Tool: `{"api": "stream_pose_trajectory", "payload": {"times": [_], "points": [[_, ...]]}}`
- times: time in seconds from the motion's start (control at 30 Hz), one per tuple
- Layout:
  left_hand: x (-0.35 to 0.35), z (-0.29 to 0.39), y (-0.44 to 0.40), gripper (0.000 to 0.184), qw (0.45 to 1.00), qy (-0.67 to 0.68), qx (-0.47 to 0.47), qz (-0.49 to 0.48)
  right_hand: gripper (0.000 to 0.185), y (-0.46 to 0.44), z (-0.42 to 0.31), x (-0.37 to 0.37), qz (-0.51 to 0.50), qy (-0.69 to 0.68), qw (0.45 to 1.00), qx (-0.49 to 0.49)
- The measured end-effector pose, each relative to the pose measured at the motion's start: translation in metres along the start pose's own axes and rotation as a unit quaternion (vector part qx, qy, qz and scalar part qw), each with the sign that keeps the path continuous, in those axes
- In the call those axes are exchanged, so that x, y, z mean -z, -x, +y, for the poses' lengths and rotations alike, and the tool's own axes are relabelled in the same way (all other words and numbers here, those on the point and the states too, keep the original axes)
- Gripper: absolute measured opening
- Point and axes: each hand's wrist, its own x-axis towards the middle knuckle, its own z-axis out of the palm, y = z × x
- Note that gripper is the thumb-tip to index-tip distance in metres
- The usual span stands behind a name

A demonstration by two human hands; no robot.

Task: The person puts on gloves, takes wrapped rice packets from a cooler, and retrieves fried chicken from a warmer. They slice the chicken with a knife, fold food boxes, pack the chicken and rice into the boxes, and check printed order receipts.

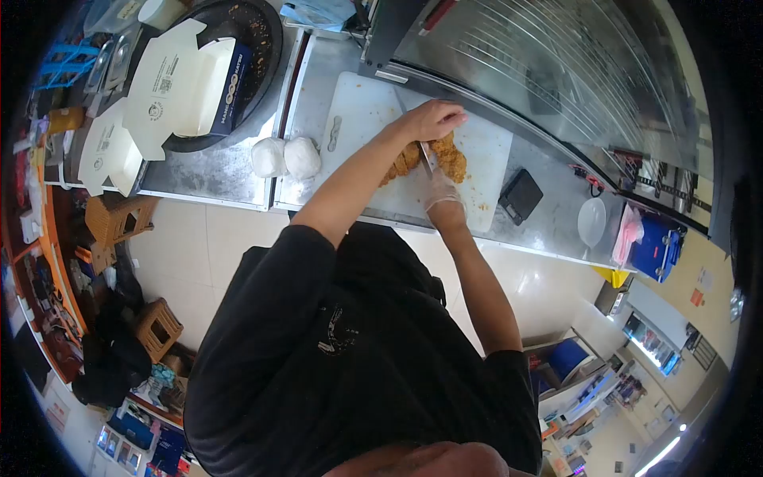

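Observation:
My bare left hand (433, 121) lies across the back of a knife (427, 154), palm down, with the fingers pointing right and touching no food. Part of the blade shows beyond it, towards the far side. My right hand (442, 191), in a clear plastic glove, is closed around the near end of the knife; the handle is hidden. Between the hands the blade stands among browned, crumb-coated fried chicken pieces (451, 159), some to its left and some to its right. Beneath everything is a white cutting board (362, 107) scattered with crumbs.
Two white wrapped bundles (301, 157) sit left of the board. Open paper food boxes (171, 91) stand on a black round tray (266, 60). A black flat device (521, 196) lies right of the board. A glass-fronted cabinet (509, 60) borders the far side.

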Motion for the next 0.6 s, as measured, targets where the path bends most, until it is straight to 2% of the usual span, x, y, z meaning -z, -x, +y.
{"api": "stream_pose_trajectory", "payload": {"times": [0.13, 0.2, 0.27, 0.3, 0.37, 0.6], "points": [[0.022, 0.048, 0.012, 0.033, 0.999, 0.050, 0.005, -0.006, 0.043, 0.028, -0.020, 0.035, -0.002, 0.055, 0.998, 0.006], [0.036, 0.079, 0.021, 0.033, 0.999, 0.050, 0.000, -0.003, 0.031, 0.041, -0.043, 0.056, -0.030, 0.000, 1.000, -0.009], [0.043, 0.079, 0.034, 0.033, 0.999, 0.043, -0.010, 0.013, 0.019, 0.042, -0.067, 0.067, -0.072, -0.048, 0.996, -0.038], [0.046, 0.080, 0.038, 0.032, 0.999, 0.039, -0.016, 0.022, 0.017, 0.041, -0.069, 0.059, -0.055, -0.055, 0.997, -0.024], [0.046, 0.074, 0.048, 0.032, 0.998, 0.037, -0.025, 0.051, 0.016, 0.039, -0.071, 0.040, -0.023, -0.067, 0.997, 0.007], [0.053, 0.041, 0.068, 0.032, 0.997, 0.022, 0.026, 0.069, 0.019, 0.027, -0.088, 0.029, -0.121, -0.058, 0.989, -0.054]]}}
